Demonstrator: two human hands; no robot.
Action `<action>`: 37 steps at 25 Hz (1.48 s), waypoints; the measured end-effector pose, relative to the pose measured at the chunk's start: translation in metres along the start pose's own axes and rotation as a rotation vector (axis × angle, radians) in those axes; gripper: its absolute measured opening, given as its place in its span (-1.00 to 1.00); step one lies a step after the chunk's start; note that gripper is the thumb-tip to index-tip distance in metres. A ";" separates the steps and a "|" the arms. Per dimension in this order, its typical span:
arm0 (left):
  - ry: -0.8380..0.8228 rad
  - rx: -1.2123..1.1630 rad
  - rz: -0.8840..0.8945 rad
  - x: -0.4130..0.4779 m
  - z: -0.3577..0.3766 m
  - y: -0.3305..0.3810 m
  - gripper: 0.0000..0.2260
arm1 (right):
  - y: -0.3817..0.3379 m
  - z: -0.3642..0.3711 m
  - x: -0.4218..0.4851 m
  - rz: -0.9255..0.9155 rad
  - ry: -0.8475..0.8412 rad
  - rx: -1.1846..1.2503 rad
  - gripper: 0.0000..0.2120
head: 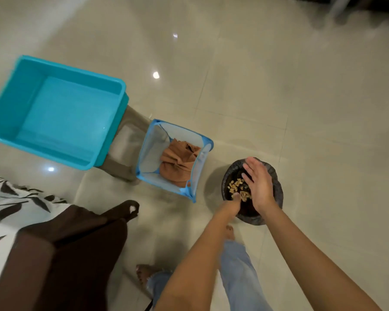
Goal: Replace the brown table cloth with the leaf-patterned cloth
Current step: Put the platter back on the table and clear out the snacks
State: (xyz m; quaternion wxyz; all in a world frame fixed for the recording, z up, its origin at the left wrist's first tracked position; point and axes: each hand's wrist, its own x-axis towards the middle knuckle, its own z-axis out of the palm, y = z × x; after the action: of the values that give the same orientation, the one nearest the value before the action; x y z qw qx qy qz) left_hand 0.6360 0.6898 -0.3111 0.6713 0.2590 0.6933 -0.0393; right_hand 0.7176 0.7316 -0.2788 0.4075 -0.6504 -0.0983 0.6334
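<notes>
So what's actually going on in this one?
A person is bent over a dark stone mortar on the tiled floor, both hands at it: the right hand lies flat over the bowl, the left hand reaches in among the peanuts. The brown cloth sits bunched in a small blue fabric basket. The leaf-patterned cloth shows at lower left, with a dark brown fabric over part of it. A turquoise tub stands beside the basket.

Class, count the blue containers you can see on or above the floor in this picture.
2: a large plastic tub at upper left on a stool, and a small fabric bin beside it on the floor, holding an orange cloth.
</notes>
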 end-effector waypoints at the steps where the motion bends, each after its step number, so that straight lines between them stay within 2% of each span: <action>1: -0.001 0.022 0.015 -0.018 -0.022 -0.005 -0.43 | -0.013 0.018 -0.013 -0.046 -0.080 -0.068 -0.67; 4: 0.128 0.014 0.208 -0.061 -0.085 -0.021 -0.58 | -0.022 0.088 -0.045 -0.207 -0.255 -0.331 -0.82; 7: 0.358 0.027 0.351 -0.119 -0.157 -0.042 -0.68 | -0.020 0.159 -0.090 -0.281 -0.326 -0.431 -0.84; 12: 0.703 -0.137 0.457 -0.242 -0.292 -0.146 -0.74 | -0.012 0.294 -0.199 -0.459 -0.566 -0.576 -0.90; 17: 1.029 -0.384 0.408 -0.370 -0.375 -0.305 -0.74 | 0.053 0.415 -0.331 -0.573 -0.945 -0.805 -0.83; 22: 1.244 -0.684 0.290 -0.436 -0.382 -0.461 -0.78 | 0.169 0.495 -0.437 -0.681 -1.172 -1.078 -0.94; 24: 1.279 -0.775 0.223 -0.441 -0.378 -0.507 -0.76 | 0.214 0.509 -0.465 -0.726 -1.188 -1.192 -0.91; 27: 1.241 -0.812 0.161 -0.436 -0.382 -0.551 -0.73 | 0.267 0.519 -0.487 -0.773 -1.171 -1.300 -0.82; 31: 1.154 -0.859 0.129 -0.418 -0.399 -0.572 -0.67 | 0.310 0.519 -0.478 -0.847 -1.114 -1.471 -0.69; 34: 1.103 -0.877 0.107 -0.405 -0.414 -0.570 -0.66 | 0.317 0.522 -0.468 -0.930 -0.970 -1.606 -0.44; 37: 1.017 -0.982 0.092 -0.392 -0.422 -0.564 -0.55 | 0.312 0.528 -0.454 -0.975 -0.806 -1.680 -0.22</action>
State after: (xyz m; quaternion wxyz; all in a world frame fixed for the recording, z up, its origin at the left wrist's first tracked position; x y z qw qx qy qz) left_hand 0.0055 0.2531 -0.0631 0.3046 -0.0583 0.8468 0.4322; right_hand 0.0381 0.4514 -0.0744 -0.0267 -0.3552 -0.8854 0.2986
